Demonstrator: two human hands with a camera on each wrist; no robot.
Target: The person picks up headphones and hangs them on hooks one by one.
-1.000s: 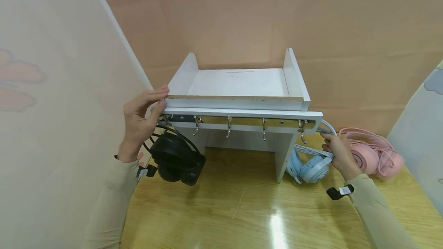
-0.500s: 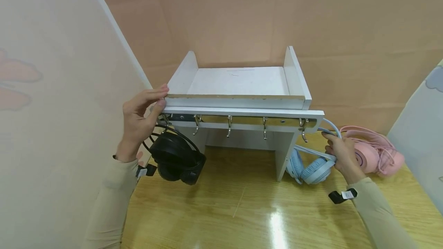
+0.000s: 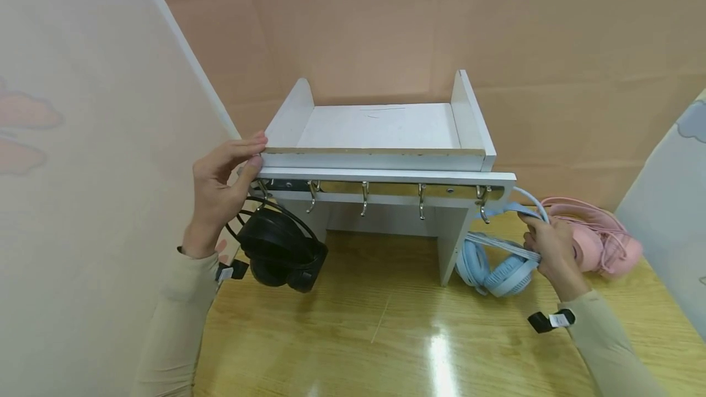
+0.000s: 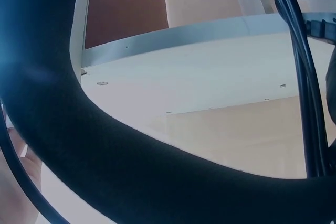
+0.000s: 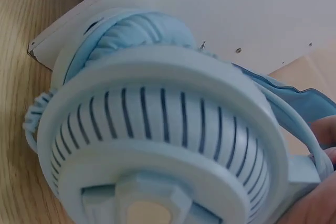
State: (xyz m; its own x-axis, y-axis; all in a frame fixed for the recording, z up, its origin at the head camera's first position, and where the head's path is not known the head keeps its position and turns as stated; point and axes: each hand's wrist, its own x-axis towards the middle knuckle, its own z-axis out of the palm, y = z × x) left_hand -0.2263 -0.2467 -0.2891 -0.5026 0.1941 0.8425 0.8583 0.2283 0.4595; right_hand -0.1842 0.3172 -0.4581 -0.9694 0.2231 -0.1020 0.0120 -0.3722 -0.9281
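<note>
In the head view, my left hand (image 3: 217,185) grips the left end of a white shelf rack (image 3: 375,161), fingers on its upper edge and thumb at the front rail. Below that hand, black headphones (image 3: 281,247) hang from the leftmost hook; their dark curved band (image 4: 105,145) fills much of the left wrist view. At the rack's right side, my right hand (image 3: 551,247) holds light blue headphones (image 3: 510,274) by the headband, beside the rightmost hook (image 3: 483,204). A ribbed blue ear cup (image 5: 163,124) looms close in the right wrist view.
Pink headphones (image 3: 587,247) with a bundled cable lie on the wooden table (image 3: 386,336) to the right of my right hand. Several metal hooks line the rack's front rail. A brown wall (image 3: 375,29) stands behind, with pale panels at both sides.
My right hand has shifted slightly right and down with the blue headphones, and their headband now shows more. The left hand keeps its grip on the rack.
</note>
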